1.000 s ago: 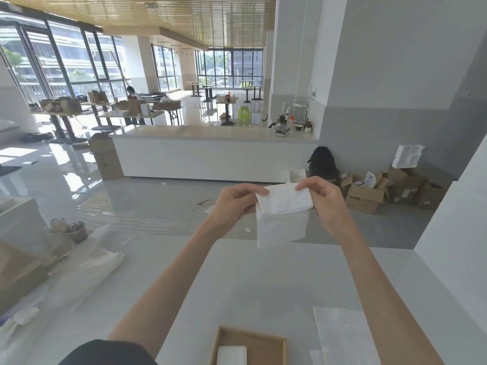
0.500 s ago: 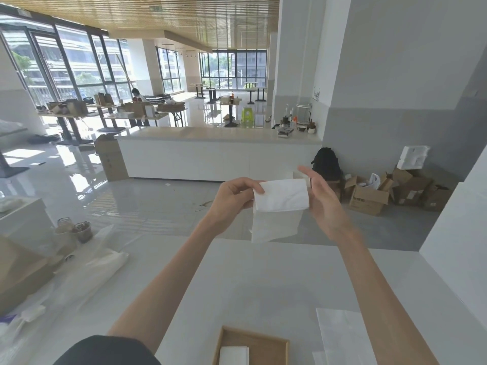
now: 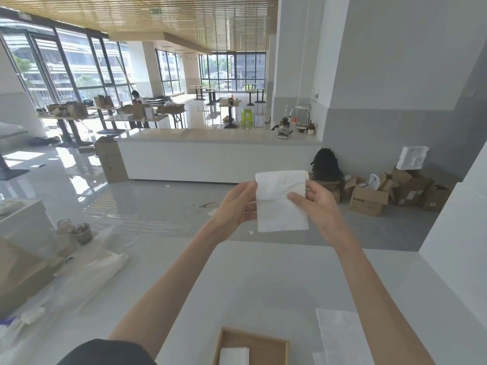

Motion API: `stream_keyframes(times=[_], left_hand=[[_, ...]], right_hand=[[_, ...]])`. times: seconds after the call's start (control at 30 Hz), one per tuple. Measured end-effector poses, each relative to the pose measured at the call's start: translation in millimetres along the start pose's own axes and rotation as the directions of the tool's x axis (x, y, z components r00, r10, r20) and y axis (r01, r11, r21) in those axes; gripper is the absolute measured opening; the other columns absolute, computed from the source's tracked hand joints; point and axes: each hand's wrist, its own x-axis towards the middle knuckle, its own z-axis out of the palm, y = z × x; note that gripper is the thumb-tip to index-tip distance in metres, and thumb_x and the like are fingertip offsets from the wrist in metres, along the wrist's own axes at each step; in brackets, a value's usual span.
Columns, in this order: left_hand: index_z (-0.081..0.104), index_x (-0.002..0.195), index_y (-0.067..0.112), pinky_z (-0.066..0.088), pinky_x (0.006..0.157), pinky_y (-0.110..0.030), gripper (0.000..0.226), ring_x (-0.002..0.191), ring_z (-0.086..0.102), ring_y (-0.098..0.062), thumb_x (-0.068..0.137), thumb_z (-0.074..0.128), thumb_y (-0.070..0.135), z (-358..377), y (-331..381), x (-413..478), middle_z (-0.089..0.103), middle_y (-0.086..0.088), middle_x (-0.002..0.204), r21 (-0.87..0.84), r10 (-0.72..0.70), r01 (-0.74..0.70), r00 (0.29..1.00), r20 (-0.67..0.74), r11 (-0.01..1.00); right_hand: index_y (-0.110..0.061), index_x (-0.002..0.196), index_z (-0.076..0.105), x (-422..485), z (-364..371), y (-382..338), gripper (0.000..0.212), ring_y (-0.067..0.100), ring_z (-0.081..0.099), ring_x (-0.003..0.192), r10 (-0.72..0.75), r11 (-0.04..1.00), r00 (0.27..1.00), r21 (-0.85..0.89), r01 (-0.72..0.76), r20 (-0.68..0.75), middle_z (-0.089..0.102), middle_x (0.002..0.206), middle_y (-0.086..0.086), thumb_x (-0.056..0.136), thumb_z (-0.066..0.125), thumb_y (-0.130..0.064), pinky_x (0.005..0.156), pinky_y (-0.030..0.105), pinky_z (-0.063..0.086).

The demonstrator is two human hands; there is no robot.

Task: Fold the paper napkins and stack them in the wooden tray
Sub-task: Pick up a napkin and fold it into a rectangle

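Left hand and right hand each pinch a side edge of my folded white napkin, held upright above the table. Nearer me than that napkin, the wooden tray holds a second napkin.

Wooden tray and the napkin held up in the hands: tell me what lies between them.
Head view: nothing but bare white tabletop lies between the wooden tray and the napkin that the left hand and right hand hold up.

No legible text; dark print on cardboard box too blurred to read.
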Motion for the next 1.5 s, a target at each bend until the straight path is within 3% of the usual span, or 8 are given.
stream_keyframes(times=[0.17, 0.5, 0.63, 0.7, 0.87, 1.17, 1.33, 1.5], left_hand=[[0.063, 0.12, 0.006, 0.061, 0.086, -0.04, 0.022, 0.097, 0.073, -0.027, 0.098, 0.064, 0.008, 1, -2, 2, 0.074, -0.02, 0.113, 0.098, 0.089, -0.083, 0.994, -0.063, 0.992], [0.064, 0.11, 0.01, 0.059, 0.09, -0.039, 0.017, 0.097, 0.074, -0.027, 0.095, 0.066, 0.002, 2, 4, 2, 0.075, -0.017, 0.109, 0.067, 0.086, -0.082, 0.994, -0.064, 0.994], [0.06, 0.128, 0.009, 0.059, 0.094, -0.043, 0.031, 0.108, 0.072, -0.03, 0.098, 0.063, 0.006, -3, 7, 0, 0.074, -0.018, 0.118, 0.108, 0.005, -0.012, 0.998, 0.063, 0.994], [0.062, 0.131, 0.011, 0.059, 0.092, -0.042, 0.031, 0.108, 0.072, -0.03, 0.1, 0.061, 0.01, -5, 8, -1, 0.074, -0.018, 0.118, 0.175, -0.018, -0.001, 0.994, 0.108, 0.985], [0.065, 0.13, 0.009, 0.06, 0.08, -0.033, 0.03, 0.095, 0.075, -0.026, 0.102, 0.056, 0.007, -7, 11, -2, 0.077, -0.011, 0.109, 0.117, -0.015, 0.002, 0.994, 0.11, 0.993], [0.065, 0.126, 0.004, 0.062, 0.082, -0.042, 0.035, 0.091, 0.073, -0.027, 0.105, 0.04, 0.018, -4, 18, -4, 0.072, -0.014, 0.112, -0.152, -0.08, 0.097, 0.99, 0.114, 0.984], [0.065, 0.127, 0.001, 0.06, 0.087, -0.039, 0.043, 0.096, 0.071, -0.024, 0.105, 0.051, 0.035, -3, 16, -2, 0.073, -0.011, 0.112, -0.011, -0.072, 0.074, 0.992, 0.101, 0.997], [0.071, 0.104, 0.011, 0.06, 0.078, -0.037, 0.011, 0.084, 0.069, -0.024, 0.095, 0.067, 0.007, -3, 12, 0, 0.075, -0.009, 0.097, 0.062, 0.032, -0.028, 0.997, -0.064, 0.998]], right_hand=[[-0.016, 0.113, 0.066, 1, -2, -2, 0.021, 0.017, 0.076, 0.094, 0.003, 1.0, 1.0, -0.008, -0.003, 0.004, 0.08, 0.104, 0.0, 0.093, 0.072, -0.014, 0.074, 0.026, 0.06], [-0.009, 0.129, 0.063, -1, -10, -6, 0.039, 0.031, 0.071, 0.112, 0.114, 0.993, 0.988, -0.009, -0.113, 0.102, 0.075, 0.12, 0.012, 0.092, 0.072, -0.013, 0.096, 0.047, 0.056], [-0.01, 0.122, 0.069, -1, -8, -6, 0.03, 0.033, 0.071, 0.111, 0.109, 0.994, 0.991, 0.016, -0.11, 0.074, 0.075, 0.118, 0.013, 0.092, 0.072, -0.009, 0.101, 0.051, 0.053], [-0.019, 0.108, 0.076, 0, -8, -8, 0.021, 0.028, 0.069, 0.105, 0.091, 0.996, 0.993, -0.026, -0.089, 0.069, 0.076, 0.111, 0.007, 0.093, 0.068, -0.005, 0.093, 0.048, 0.053], [-0.027, 0.081, 0.08, -1, -6, -18, 0.048, 0.013, 0.069, 0.087, -0.003, 0.996, 0.998, -0.089, 0.009, 0.07, 0.08, 0.096, -0.005, 0.091, 0.055, 0.013, 0.067, 0.021, 0.052], [-0.009, 0.085, 0.078, -1, 0, -27, 0.039, 0.001, 0.072, 0.092, -0.213, 0.966, 0.975, -0.139, 0.219, 0.061, 0.079, 0.093, -0.017, 0.089, 0.052, 0.02, 0.075, 0.018, 0.055], [-0.033, 0.074, 0.08, 1, 1, -28, 0.062, 0.005, 0.072, 0.094, -0.206, 0.97, 0.974, -0.111, 0.215, 0.091, 0.079, 0.097, -0.015, 0.089, 0.05, 0.019, 0.078, 0.02, 0.055], [-0.022, 0.124, 0.07, 9, -5, -22, 0.031, 0.019, 0.067, 0.115, 0.062, 0.995, 0.988, 0.069, -0.072, 0.143, 0.073, 0.126, 0.004, 0.102, 0.052, -0.01, 0.093, 0.034, 0.052]])
